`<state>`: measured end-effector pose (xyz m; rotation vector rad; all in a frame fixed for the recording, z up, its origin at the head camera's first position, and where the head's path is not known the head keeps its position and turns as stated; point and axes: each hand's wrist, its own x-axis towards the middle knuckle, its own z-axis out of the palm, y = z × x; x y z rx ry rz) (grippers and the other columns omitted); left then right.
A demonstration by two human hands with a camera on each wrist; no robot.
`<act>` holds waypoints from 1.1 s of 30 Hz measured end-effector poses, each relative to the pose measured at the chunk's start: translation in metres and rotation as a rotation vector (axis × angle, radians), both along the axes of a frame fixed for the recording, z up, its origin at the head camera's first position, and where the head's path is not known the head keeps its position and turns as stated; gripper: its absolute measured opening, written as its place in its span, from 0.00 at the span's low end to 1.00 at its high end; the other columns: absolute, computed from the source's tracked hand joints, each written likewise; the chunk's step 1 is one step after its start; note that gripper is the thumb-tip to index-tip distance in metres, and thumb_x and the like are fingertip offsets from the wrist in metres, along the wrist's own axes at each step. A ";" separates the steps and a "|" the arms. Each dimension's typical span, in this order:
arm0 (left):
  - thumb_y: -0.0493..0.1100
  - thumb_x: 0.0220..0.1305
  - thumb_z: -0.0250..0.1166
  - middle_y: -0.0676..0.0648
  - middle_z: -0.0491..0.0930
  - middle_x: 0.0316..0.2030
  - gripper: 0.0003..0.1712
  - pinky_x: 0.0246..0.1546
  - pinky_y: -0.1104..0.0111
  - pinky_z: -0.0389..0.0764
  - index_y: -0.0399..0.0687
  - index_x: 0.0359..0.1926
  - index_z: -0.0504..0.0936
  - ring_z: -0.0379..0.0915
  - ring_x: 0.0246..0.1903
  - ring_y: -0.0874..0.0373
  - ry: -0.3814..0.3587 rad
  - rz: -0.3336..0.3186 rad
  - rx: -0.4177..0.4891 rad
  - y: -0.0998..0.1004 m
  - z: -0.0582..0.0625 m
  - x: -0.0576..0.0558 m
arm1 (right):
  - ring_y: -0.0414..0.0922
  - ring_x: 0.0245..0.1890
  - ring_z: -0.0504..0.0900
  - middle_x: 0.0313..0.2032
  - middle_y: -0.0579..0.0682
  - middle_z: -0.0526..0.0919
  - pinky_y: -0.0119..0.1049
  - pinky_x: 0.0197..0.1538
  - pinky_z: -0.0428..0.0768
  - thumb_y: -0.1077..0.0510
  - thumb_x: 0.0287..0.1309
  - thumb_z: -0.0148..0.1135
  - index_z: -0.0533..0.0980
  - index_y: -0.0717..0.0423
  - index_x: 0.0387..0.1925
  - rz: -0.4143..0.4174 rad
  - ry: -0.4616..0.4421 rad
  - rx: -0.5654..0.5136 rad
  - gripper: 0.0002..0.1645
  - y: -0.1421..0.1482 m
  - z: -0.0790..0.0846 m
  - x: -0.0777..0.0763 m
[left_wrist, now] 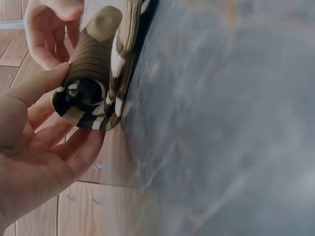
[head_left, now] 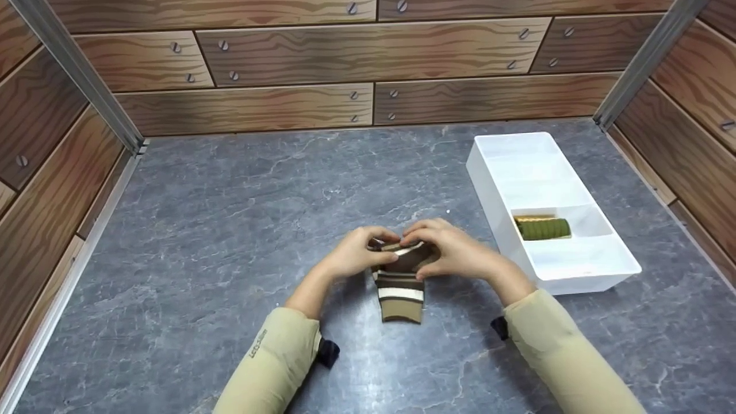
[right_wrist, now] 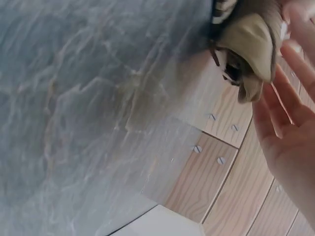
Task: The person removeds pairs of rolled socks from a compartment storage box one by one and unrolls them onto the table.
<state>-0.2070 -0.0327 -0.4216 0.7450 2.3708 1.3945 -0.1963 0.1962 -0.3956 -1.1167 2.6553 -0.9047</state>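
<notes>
A brown, tan and white striped sock lies on the grey tabletop, its far part rolled up and its near part flat. My left hand grips the left end of the roll. In the left wrist view, the thumb lies on top of the rolled sock and the fingers curl beneath, with the spiral end facing the camera. My right hand holds the right end between thumb and fingers. A tan bulge of the sock shows beside the right fingers in the right wrist view.
To the right stands a white divided box, close to my right forearm. One of its compartments holds a rolled green ribbed sock. Wood-patterned walls enclose the back and sides of the tabletop.
</notes>
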 end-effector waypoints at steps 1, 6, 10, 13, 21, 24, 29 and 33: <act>0.41 0.60 0.67 0.44 0.80 0.50 0.21 0.48 0.65 0.77 0.40 0.54 0.79 0.77 0.45 0.52 -0.021 0.003 0.001 0.000 0.000 -0.002 | 0.54 0.56 0.70 0.54 0.52 0.76 0.54 0.60 0.68 0.57 0.39 0.78 0.78 0.54 0.51 -0.003 0.018 0.020 0.32 -0.002 -0.001 -0.001; 0.43 0.62 0.65 0.44 0.79 0.49 0.20 0.50 0.64 0.76 0.41 0.54 0.78 0.76 0.45 0.53 -0.066 0.015 -0.008 -0.002 -0.002 -0.008 | 0.54 0.54 0.73 0.50 0.54 0.79 0.53 0.59 0.70 0.62 0.45 0.72 0.77 0.58 0.51 -0.027 0.035 0.072 0.28 -0.008 -0.006 -0.005; 0.44 0.63 0.64 0.45 0.80 0.47 0.20 0.51 0.61 0.74 0.41 0.54 0.79 0.75 0.46 0.52 -0.073 0.038 0.001 -0.004 -0.003 -0.011 | 0.55 0.55 0.74 0.51 0.57 0.78 0.53 0.59 0.70 0.63 0.50 0.68 0.75 0.60 0.53 -0.017 0.017 0.104 0.26 -0.011 -0.006 -0.009; 0.44 0.63 0.63 0.44 0.79 0.48 0.21 0.52 0.61 0.74 0.40 0.54 0.78 0.75 0.46 0.51 -0.076 0.049 0.017 -0.004 -0.003 -0.011 | 0.56 0.55 0.73 0.53 0.57 0.78 0.53 0.60 0.70 0.62 0.52 0.67 0.75 0.60 0.54 -0.012 -0.001 0.118 0.26 -0.011 -0.005 -0.011; 0.45 0.52 0.73 0.45 0.75 0.52 0.29 0.54 0.60 0.72 0.44 0.55 0.78 0.71 0.50 0.52 0.114 0.060 -0.103 0.001 0.004 0.002 | 0.56 0.56 0.70 0.53 0.55 0.76 0.55 0.60 0.67 0.58 0.43 0.75 0.76 0.58 0.54 -0.016 0.026 0.094 0.33 -0.007 -0.008 -0.010; 0.41 0.47 0.76 0.45 0.75 0.53 0.33 0.55 0.60 0.72 0.44 0.56 0.76 0.71 0.51 0.52 0.207 0.032 -0.185 0.004 0.006 0.006 | 0.56 0.55 0.69 0.52 0.55 0.75 0.55 0.59 0.67 0.59 0.35 0.79 0.75 0.59 0.53 -0.036 0.037 0.097 0.37 -0.007 -0.010 -0.009; 0.35 0.46 0.74 0.43 0.75 0.53 0.35 0.55 0.60 0.73 0.43 0.59 0.74 0.71 0.53 0.49 0.297 -0.011 -0.256 0.007 0.006 0.009 | 0.56 0.52 0.71 0.50 0.57 0.75 0.54 0.57 0.71 0.66 0.40 0.74 0.72 0.61 0.52 -0.043 0.021 0.104 0.34 -0.007 -0.012 -0.009; 0.34 0.51 0.71 0.42 0.76 0.53 0.31 0.54 0.61 0.74 0.40 0.58 0.74 0.73 0.51 0.50 0.230 -0.014 -0.196 0.004 0.007 0.007 | 0.54 0.50 0.75 0.49 0.58 0.77 0.52 0.56 0.73 0.65 0.44 0.70 0.70 0.62 0.52 -0.044 -0.054 0.069 0.31 -0.004 -0.008 -0.009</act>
